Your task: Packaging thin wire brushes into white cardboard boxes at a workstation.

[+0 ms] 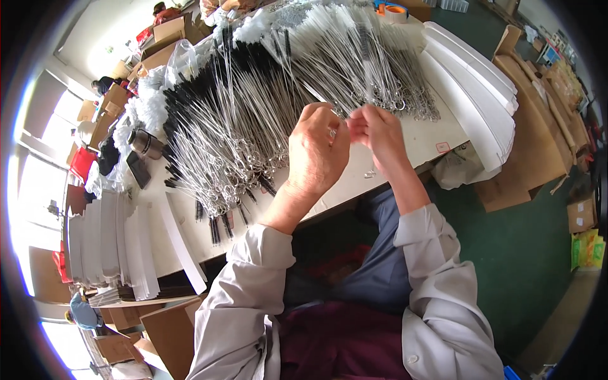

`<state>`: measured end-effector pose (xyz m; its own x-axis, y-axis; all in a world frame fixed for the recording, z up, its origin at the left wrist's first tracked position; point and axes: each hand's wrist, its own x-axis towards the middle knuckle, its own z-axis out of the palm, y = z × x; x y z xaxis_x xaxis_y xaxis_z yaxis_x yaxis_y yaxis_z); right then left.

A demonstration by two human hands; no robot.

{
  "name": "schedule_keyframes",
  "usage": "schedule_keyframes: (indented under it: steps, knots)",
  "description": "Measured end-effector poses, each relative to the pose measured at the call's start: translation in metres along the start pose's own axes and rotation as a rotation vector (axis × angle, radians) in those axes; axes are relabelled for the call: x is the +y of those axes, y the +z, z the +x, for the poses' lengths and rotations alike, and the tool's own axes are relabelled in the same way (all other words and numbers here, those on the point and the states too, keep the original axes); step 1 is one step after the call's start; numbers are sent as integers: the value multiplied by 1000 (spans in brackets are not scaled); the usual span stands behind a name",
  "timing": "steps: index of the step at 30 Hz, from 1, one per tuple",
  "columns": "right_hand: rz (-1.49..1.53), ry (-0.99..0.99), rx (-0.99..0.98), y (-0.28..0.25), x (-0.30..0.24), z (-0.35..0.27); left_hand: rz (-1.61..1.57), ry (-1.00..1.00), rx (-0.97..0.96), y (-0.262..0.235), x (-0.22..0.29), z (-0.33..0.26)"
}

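My left hand (318, 149) is closed above the table's front edge, its thumb and fingers pinched together. A small shiny bit of wire shows at its fingertips, but most of what it holds is hidden. My right hand (379, 133) is beside it, fingertips pinched and slightly blurred, almost touching the left. A thin bristled wire brush (365, 47) stands out beyond the right fingertips and seems to be in their pinch. Under that hand a small wire loop (370, 173) shows over the tabletop. Just beyond both hands lie piles of looped wire brushes, black-bristled (253, 76) and white-bristled (335, 38).
White card strips are stacked at the table's right (472, 88) and left (111, 240). A metal flask (145, 144) and a dark phone-like slab (138, 170) lie at the left edge. Orange tape (396, 9) sits at the back. Cardboard (525, 139) stands on the right.
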<state>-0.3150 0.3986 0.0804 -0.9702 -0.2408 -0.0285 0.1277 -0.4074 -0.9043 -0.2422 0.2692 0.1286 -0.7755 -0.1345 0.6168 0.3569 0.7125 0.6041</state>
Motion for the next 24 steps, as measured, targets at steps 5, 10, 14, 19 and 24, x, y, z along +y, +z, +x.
schedule_keyframes:
  steps: [5,10,14,19,24]
  knots:
    - [34,59,-78,37,10,41,-116,52,-1,-24,2,21]
    - [94,132,-124,37,37,64,-275,-79,7,-53,14,46]
    - [116,185,-114,36,36,65,-416,-96,14,-81,32,58]
    - [128,207,-124,36,38,66,-385,18,45,-134,45,81]
    - [-15,64,-100,27,39,58,-478,-64,-40,-191,54,104]
